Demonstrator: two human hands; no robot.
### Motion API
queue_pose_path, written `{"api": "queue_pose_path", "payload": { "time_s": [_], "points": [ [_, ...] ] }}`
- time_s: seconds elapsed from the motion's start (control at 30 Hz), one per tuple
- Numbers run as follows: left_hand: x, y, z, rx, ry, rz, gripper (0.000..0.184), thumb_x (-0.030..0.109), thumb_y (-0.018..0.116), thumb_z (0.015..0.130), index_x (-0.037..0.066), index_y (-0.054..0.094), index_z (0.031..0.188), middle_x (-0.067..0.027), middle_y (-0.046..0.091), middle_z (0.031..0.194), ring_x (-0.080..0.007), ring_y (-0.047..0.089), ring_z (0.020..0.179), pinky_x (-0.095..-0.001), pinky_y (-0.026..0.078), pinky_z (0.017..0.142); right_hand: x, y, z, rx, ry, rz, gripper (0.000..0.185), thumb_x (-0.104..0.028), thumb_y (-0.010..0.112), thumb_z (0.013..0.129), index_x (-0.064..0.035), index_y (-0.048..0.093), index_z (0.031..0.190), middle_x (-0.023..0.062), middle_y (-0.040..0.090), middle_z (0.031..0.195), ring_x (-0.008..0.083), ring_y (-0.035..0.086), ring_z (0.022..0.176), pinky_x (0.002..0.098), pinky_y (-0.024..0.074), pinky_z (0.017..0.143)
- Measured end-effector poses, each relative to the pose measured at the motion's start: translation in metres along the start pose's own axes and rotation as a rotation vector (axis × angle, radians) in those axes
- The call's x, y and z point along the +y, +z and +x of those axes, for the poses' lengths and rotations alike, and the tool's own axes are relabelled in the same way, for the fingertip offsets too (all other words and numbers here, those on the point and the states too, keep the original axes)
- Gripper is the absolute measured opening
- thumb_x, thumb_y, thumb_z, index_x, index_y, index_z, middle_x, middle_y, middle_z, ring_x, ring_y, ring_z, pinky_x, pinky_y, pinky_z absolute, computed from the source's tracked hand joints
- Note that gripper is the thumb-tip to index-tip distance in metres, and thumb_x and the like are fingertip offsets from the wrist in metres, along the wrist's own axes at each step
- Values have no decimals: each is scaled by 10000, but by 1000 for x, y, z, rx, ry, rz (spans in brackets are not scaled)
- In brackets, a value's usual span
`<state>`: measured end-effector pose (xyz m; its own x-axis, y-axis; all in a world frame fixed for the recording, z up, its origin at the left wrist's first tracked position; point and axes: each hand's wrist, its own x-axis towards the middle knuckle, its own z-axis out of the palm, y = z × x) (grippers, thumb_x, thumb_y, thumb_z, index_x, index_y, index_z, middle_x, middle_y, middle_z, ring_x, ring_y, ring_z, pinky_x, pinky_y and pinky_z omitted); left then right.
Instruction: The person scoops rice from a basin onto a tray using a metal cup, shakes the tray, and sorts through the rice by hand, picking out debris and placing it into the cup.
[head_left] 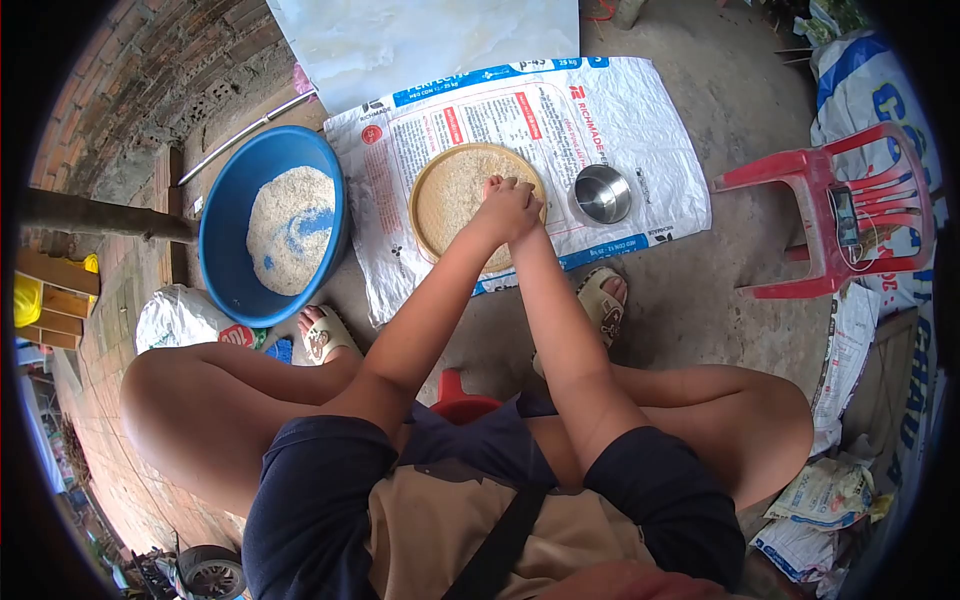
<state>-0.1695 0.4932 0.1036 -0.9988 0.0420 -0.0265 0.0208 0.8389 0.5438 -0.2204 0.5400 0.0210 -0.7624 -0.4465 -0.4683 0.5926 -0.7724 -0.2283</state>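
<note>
A round, shallow, yellowish tray (424, 228) holds a spread of pale grain that looks like rice (462, 190). Over its right side, my left hand (496, 212) and my right hand (526, 208) are pressed together with fingers closed around each other. Whatever lies between the palms, if anything, is hidden. To the right of the hands stands a shiny metal cup or bowl (603, 194). Beneath tray and cup a white printed sack (660, 130) is spread flat on the ground. A blue basin (222, 265) at the left contains more pale grain (285, 215).
A red plastic chair (815, 180) at the right carries a phone (845, 217) with a white cable. Behind the sack lies a pale sheet (430, 40). A metal pole (245, 137) rests behind the basin. My sandalled feet flank the sack's near edge.
</note>
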Motion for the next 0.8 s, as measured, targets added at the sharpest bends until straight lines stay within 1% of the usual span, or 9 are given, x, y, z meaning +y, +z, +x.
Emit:
{"api": "queue_pose_path", "payload": {
  "time_s": [0.1,0.17,0.23,0.33,0.53,0.6,0.7,0.77,0.8],
  "points": [
    [2,-16,-1,190,21,-59,388,298,501,858,8,571,1106,-222,535,1125,-357,520,1062,-397,406,895,-21,3,2,217,-35,68,291,-181,331,908,27,526,966,130,565,926,224,560,861,355,494,797],
    [-13,-35,5,135,21,-267,380,283,518,855,13,567,1119,-227,544,1146,-353,549,1031,-381,429,880,-38,6,5,362,-56,117,268,-156,333,904,31,520,951,128,559,907,220,558,851,350,506,778],
    [-25,-51,5,192,-142,-240,372,265,532,856,7,562,1123,-216,579,1111,-332,586,983,-354,448,862,-70,17,4,360,-43,287,204,-102,354,890,45,487,939,121,529,893,218,552,808,345,532,736],
    [-57,-58,7,165,-194,-261,381,290,517,856,16,571,1115,-214,601,1066,-331,582,996,-364,444,868,-112,36,-5,282,-232,103,325,-184,311,923,64,469,1061,130,523,985,225,534,905,344,488,835],
    [-74,-54,3,47,-291,-297,422,334,523,854,43,555,1158,-201,613,1058,-316,584,1006,-369,437,880,-156,30,-20,519,-570,-590,542,-337,287,927,121,544,1063,260,580,1049,350,565,993,430,467,859],
    [-73,-53,1,-1,-297,-294,423,338,522,855,48,554,1161,-198,613,1058,-315,583,1009,-370,437,881,-159,27,-32,722,-388,-1558,649,-444,236,923,92,566,1080,299,553,1103,435,511,1065,508,401,917],
    [-71,-50,-1,-65,-202,-204,410,314,523,869,27,552,1160,-204,601,1082,-304,587,1007,-351,453,858,-146,-9,-5,670,-254,-1752,700,-504,174,913,42,541,1152,311,506,1168,469,450,1121,537,302,987],
    [-64,-52,-2,-47,-155,-110,410,314,516,870,32,549,1165,-210,592,1099,-329,575,1017,-360,449,870,-124,-7,-5,733,-280,-1791,613,-465,256,917,19,526,1178,289,494,1196,451,415,1165,510,256,1023],
    [-59,-49,-3,61,-157,-106,350,293,515,867,16,604,1062,-219,619,1002,-320,602,941,-379,461,819,-106,2,-14,821,-518,-1855,572,-443,306,913,18,526,1173,275,488,1201,445,389,1186,505,251,1026]
  ]
}}
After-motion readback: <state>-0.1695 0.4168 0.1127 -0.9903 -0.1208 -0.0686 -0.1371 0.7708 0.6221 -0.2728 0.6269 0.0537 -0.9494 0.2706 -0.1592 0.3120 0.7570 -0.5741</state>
